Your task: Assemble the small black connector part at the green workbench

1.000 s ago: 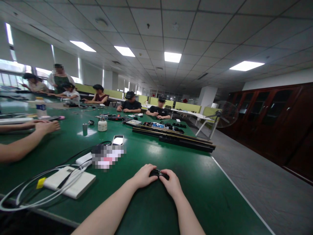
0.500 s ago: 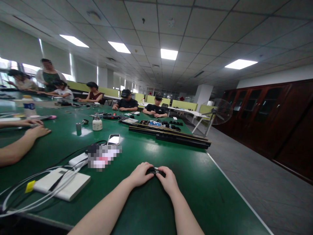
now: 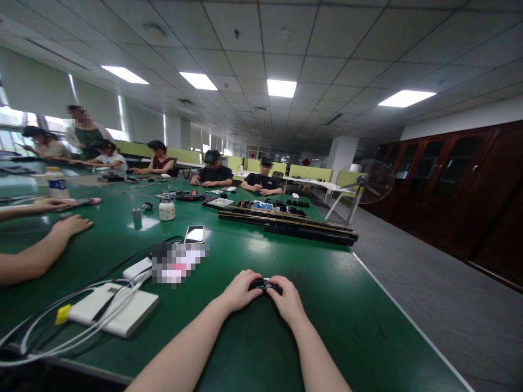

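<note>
A small black object with a shiny silvery part point(image 3: 265, 283) rests low over the green table point(image 3: 327, 305), between my two hands; its kind is too small to make out. My left hand point(image 3: 242, 289) closes on its left end, with thumb and fingers around it. On the right end, my right hand point(image 3: 288, 296) grips it in the same way, thumb toward the middle. The fingers hide both ends of the object.
To the left lie a white box point(image 3: 122, 313) with looped cables, a phone point(image 3: 195, 234) and a small white jar point(image 3: 166, 209). Long black bars point(image 3: 310, 233) lie ahead. A co-worker's arms point(image 3: 44, 247) rest at the left. A standing fan point(image 3: 370, 182) is beyond the table.
The whole view has shifted slightly, with the table things now a little farther right. Both hands stay on the small black object. The co-worker's hands at the left have moved apart.
</note>
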Demonstrator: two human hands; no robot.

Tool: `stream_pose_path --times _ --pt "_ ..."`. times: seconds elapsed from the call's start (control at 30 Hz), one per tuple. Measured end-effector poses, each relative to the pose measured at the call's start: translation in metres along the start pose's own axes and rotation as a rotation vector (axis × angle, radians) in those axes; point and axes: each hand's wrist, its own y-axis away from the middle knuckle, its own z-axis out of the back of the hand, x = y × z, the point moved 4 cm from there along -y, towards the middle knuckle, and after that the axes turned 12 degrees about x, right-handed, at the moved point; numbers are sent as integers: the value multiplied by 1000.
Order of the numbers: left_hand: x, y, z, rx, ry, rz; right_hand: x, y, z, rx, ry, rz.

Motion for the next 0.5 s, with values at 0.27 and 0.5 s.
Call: stream_pose_path --times 0.27,0.5 --pt "3 0 -1 -6 13 20 5 1 5 -71 -108 -17" --pt "4 0 -1 -4 20 37 0 0 7 -108 -181 -100"
